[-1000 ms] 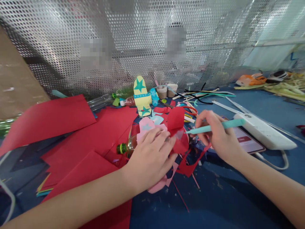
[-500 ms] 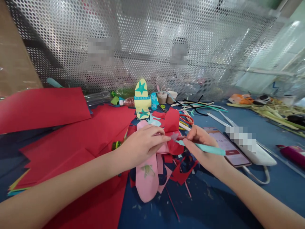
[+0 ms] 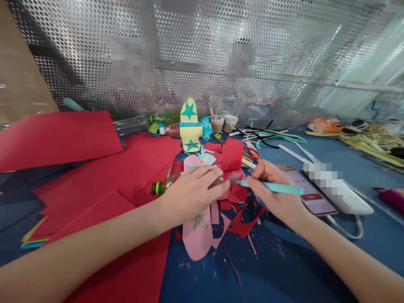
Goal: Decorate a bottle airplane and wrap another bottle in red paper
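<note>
Bottle (image 3: pixel 169 182): long axis left-right, cap (image 3: pixel 157 188) pointing left, under left hand (image 3: pixel 192 191). That hand's draped over it, loosely bent; can't tell if gripping. Right hand (image 3: pixel 270 185) pinches pen (image 3: pixel 285 188), tip at red paper (image 3: pixel 237 195) just right of left hand.

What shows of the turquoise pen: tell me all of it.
The turquoise pen is slim, with a narrower tip, and looks like smooth plastic. The right hand grips it nearly level, partly hiding its barrel. Its tip points left at a pale star on red paper; whether they touch is unclear.
</note>
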{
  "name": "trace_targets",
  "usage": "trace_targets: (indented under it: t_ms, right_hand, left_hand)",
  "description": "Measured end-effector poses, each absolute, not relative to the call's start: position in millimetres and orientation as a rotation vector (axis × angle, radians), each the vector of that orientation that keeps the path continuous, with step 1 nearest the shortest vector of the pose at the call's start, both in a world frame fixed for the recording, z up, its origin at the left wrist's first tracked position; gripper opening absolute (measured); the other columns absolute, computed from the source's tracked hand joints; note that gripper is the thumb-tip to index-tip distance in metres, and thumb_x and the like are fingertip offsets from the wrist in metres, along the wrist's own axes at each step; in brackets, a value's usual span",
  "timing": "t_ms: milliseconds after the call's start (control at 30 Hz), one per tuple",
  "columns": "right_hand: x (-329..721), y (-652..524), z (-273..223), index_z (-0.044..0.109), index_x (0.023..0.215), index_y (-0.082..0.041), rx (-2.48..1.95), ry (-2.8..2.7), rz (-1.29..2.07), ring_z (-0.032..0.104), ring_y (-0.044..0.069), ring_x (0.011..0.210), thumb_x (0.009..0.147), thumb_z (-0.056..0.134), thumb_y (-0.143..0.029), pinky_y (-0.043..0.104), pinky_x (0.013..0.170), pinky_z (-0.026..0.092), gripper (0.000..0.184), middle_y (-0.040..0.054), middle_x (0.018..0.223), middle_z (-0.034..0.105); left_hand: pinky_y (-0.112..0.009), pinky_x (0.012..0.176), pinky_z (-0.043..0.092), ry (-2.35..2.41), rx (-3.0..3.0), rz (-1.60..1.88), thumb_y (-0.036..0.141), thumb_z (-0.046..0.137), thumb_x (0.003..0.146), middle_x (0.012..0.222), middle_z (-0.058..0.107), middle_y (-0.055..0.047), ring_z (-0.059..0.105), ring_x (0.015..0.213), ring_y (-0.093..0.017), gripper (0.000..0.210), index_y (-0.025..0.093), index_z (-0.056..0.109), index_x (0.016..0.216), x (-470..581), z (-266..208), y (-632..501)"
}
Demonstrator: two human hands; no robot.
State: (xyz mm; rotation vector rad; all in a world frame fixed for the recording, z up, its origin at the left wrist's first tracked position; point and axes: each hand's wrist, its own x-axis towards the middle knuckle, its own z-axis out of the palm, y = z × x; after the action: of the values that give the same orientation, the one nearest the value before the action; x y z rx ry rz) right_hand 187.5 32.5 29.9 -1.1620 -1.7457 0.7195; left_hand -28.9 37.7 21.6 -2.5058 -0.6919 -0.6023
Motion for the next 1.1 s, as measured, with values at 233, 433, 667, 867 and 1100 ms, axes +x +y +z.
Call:
trace_targets:
  t_ms: [233, 433, 667, 867, 1100]
  right_hand:
    - [189.2, 31.5, 29.3, 0.036, 0.065, -0.024, -1.125, -1.813, 0.672, 0.032, 0.007, 0.041, 0.080, 0.053, -0.019, 0.022, 0.039, 0.024, 0.023, -0.0101, 0.048, 0.037]
    - [189.2, 32.2, 28.3, 0.035, 0.065, -0.024, -1.092, -1.849, 0.639, 0.031, 0.007, 0.041, 0.080, 0.052, -0.019, 0.022, 0.040, 0.024, 0.023, -0.0104, 0.049, 0.036]
    - [188.4, 30.8, 29.4, 0.036, 0.066, -0.024, -1.108, -1.863, 0.589, 0.032, 0.006, 0.040, 0.080, 0.052, -0.017, 0.022, 0.039, 0.024, 0.023, -0.0107, 0.048, 0.038]
    - [188.6, 30.7, 29.7, 0.034, 0.066, -0.024, -1.097, -1.884, 0.568, 0.031, 0.006, 0.041, 0.080, 0.051, -0.016, 0.022, 0.040, 0.024, 0.023, -0.0110, 0.048, 0.036]
    - [189.2, 31.6, 28.9, 0.034, 0.066, -0.024, -1.107, -1.895, 0.552, 0.031, 0.006, 0.041, 0.080, 0.051, -0.016, 0.022, 0.040, 0.025, 0.024, -0.0109, 0.048, 0.036]
  left_hand:
    - [-0.042, 0.087, 0.052, -0.691, -2.488, -0.556, 0.008, 0.048, 0.087, 0.110, 0.061, -0.013, 0.055, 0.108, -0.028, 0.031, 0.016, 0.057, 0.115, -28.9, 20.5, 36.4]
    - [-0.042, 0.088, 0.051, -0.672, -2.482, -0.572, 0.006, 0.045, 0.087, 0.108, 0.061, -0.012, 0.055, 0.106, -0.027, 0.029, 0.014, 0.057, 0.112, -28.7, 21.0, 36.3]
    - [-0.042, 0.087, 0.052, -0.665, -2.477, -0.577, 0.005, 0.046, 0.086, 0.108, 0.061, -0.012, 0.055, 0.105, -0.027, 0.030, 0.014, 0.057, 0.112, -28.1, 20.4, 38.1]
    - [-0.042, 0.086, 0.052, -0.669, -2.473, -0.574, 0.006, 0.045, 0.087, 0.108, 0.061, -0.013, 0.055, 0.105, -0.027, 0.030, 0.014, 0.057, 0.113, -28.0, 20.2, 37.5]
    - [-0.042, 0.085, 0.053, -0.664, -2.472, -0.580, 0.006, 0.044, 0.087, 0.108, 0.061, -0.013, 0.056, 0.104, -0.028, 0.029, 0.014, 0.058, 0.112, -27.4, 21.0, 37.2]
